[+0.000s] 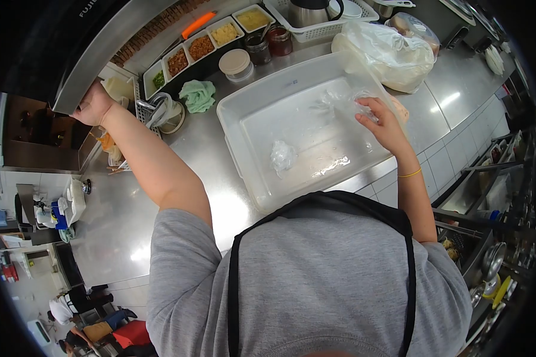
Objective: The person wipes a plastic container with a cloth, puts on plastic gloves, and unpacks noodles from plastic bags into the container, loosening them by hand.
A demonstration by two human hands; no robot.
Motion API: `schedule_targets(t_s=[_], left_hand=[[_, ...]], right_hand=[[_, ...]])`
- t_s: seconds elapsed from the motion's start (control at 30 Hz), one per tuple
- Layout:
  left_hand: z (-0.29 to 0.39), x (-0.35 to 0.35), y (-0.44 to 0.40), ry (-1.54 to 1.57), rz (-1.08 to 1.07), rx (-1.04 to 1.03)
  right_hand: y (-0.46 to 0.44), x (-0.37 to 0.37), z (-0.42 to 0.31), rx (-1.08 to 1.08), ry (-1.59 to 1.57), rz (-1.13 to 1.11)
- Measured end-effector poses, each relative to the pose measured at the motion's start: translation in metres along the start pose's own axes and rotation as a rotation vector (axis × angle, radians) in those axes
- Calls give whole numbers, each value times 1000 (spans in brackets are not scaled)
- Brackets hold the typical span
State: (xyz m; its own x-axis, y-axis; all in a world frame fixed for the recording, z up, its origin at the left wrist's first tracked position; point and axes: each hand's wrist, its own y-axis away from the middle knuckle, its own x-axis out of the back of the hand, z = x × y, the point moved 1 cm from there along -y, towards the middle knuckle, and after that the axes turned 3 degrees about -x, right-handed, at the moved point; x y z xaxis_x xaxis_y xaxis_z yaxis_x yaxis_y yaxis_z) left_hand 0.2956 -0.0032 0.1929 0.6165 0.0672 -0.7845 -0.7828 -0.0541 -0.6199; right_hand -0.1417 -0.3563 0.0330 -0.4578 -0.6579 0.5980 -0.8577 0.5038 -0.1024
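My left hand is raised at the far left, its fingers curled round the lower edge of a brushed-steel appliance panel; the fingertips are partly hidden. Over the right side of a large translucent plastic tub, my right hand pinches a thin, clear plastic bag. A crumpled clear plastic bag lies on the tub's wet-looking floor. The tub rests on a steel counter in front of me.
White trays of chopped toppings line the back, beside jars and a lidded tub. A green cloth lies nearby. A filled plastic bag stands right. Other people are at far lower left.
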Motion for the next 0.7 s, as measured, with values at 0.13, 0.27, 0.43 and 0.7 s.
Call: schedule_targets(t_s=[0.13, 0.27, 0.43, 0.7], left_hand=[[1, -4, -3, 365, 4, 154], [1, -2, -7, 381, -3, 135], [9, 12, -8, 338, -37, 197], [-4, 45, 87, 248, 35, 535]], right_hand=[[1, 2, -2, 2, 2, -11], [3, 2, -4, -56, -28, -31], [2, 0, -4, -66, -44, -4], [-1, -1, -6, -76, -53, -62]])
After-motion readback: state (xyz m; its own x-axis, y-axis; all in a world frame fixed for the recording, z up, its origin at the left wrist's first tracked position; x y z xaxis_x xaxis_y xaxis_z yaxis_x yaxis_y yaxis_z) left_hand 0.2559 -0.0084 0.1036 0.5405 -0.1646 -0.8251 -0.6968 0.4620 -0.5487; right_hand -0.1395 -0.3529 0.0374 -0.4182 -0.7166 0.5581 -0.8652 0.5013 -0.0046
